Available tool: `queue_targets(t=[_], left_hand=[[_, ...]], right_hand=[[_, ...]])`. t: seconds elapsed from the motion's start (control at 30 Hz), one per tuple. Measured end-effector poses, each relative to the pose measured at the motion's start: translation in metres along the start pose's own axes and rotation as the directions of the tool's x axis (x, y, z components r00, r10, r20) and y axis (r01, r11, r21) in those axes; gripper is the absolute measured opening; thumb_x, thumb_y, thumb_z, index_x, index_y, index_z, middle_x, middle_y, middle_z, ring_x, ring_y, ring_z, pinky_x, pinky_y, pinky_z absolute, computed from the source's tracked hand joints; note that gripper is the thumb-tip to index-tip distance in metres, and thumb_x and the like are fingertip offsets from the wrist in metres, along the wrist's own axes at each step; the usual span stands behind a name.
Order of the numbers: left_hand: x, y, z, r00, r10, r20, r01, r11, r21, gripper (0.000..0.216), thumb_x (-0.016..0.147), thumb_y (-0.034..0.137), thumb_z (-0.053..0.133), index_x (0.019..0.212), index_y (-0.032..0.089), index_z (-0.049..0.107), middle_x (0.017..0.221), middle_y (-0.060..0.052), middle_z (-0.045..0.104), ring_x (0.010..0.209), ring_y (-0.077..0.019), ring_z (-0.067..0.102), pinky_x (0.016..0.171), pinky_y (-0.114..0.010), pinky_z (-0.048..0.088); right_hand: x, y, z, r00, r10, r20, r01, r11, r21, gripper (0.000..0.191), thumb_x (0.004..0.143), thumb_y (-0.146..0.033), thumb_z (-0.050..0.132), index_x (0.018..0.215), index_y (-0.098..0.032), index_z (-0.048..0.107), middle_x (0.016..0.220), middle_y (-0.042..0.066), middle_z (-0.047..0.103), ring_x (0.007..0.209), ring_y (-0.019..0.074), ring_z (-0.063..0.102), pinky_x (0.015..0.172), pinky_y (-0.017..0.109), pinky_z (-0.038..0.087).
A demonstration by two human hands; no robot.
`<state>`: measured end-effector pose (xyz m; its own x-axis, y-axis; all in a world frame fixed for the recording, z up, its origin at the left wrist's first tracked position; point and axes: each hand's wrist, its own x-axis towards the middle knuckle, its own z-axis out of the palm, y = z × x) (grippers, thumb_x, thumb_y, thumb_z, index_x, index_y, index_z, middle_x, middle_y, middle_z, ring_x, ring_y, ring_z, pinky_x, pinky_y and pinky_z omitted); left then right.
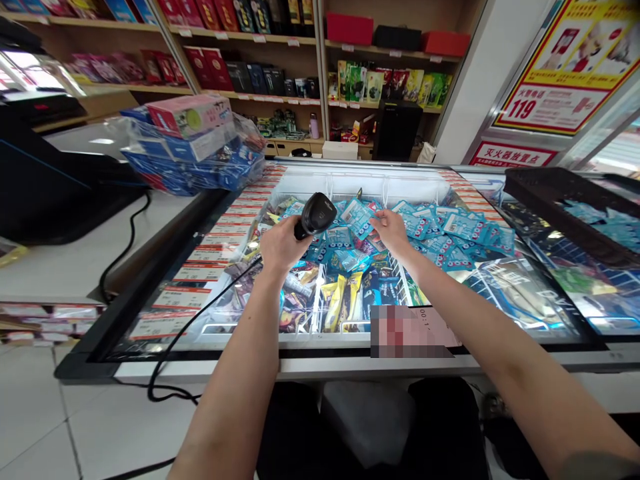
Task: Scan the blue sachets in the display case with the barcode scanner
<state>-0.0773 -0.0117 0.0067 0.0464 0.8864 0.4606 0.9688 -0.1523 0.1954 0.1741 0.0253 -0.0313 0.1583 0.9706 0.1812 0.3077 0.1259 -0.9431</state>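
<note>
My left hand (283, 245) is wrapped round the grip of a black barcode scanner (319, 212), whose head points away from me over the freezer's glass top. A black cord trails from it toward the lower left. At the glass's middle, my right hand (391, 230) pinches the edge of a light-blue packet (358, 218) in front of the scanner. Many similar blue packets (465, 227) lie in a loose heap to the right of that hand, and more lie beneath the scanner.
Under the glass of the chest freezer (300, 368) are ice-cream packs in wire baskets. Blue boxes in a plastic bag (195, 147) stand at the left. A dark tray (560, 200) with blue packets sits at the right. A partly blurred phone (440, 327) lies on the near edge.
</note>
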Motion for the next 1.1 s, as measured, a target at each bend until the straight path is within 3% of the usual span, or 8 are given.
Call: queue_targets(t=[0.13,0.33,0.6,1.1], left_hand=[[-0.002,0.003,0.002,0.995,0.083,0.060,-0.083,0.997,-0.007,0.040,0.075,0.046,0.055,0.109,0.025,0.060,0.101,-0.005,0.068,0.093,-0.0256,0.062,0.070,-0.030,0.042],[-0.005,0.010,0.002,0.975,0.182,0.126,-0.182,0.983,-0.008,0.040,0.075,0.044,0.054,0.110,0.026,0.060,0.103,-0.004,0.068,0.095,-0.0251,0.062,0.070,-0.029,0.042],[-0.005,0.012,0.001,0.970,0.188,0.153,-0.190,0.982,-0.006,0.041,0.076,0.044,0.053,0.112,0.025,0.060,0.106,-0.004,0.068,0.097,-0.0248,0.062,0.072,-0.029,0.043],[-0.005,0.011,0.002,0.963,0.214,0.162,-0.219,0.976,0.013,0.039,0.076,0.039,0.057,0.112,0.026,0.059,0.104,-0.005,0.068,0.095,-0.0249,0.063,0.070,-0.029,0.043]], right_hand=[[0.008,0.008,-0.015,0.996,-0.030,-0.082,0.033,0.999,0.037,0.028,0.076,-0.041,0.060,0.092,-0.019,0.054,0.068,-0.001,0.060,0.056,0.0160,0.063,0.043,0.027,0.051],[0.009,0.017,-0.021,0.995,-0.060,-0.086,0.064,0.997,0.036,0.036,0.074,-0.049,0.061,0.093,-0.019,0.053,0.067,-0.002,0.060,0.055,0.0146,0.062,0.041,0.025,0.051],[0.001,0.011,-0.015,0.995,-0.087,-0.040,0.084,0.993,-0.078,0.027,0.079,-0.039,0.055,0.098,-0.019,0.054,0.085,0.003,0.064,0.058,0.0138,0.062,0.045,0.027,0.052],[-0.003,0.003,-0.011,0.993,-0.101,-0.062,0.098,0.994,-0.051,0.030,0.079,-0.044,0.054,0.097,-0.020,0.054,0.081,0.002,0.062,0.059,0.0130,0.061,0.048,0.027,0.053]])
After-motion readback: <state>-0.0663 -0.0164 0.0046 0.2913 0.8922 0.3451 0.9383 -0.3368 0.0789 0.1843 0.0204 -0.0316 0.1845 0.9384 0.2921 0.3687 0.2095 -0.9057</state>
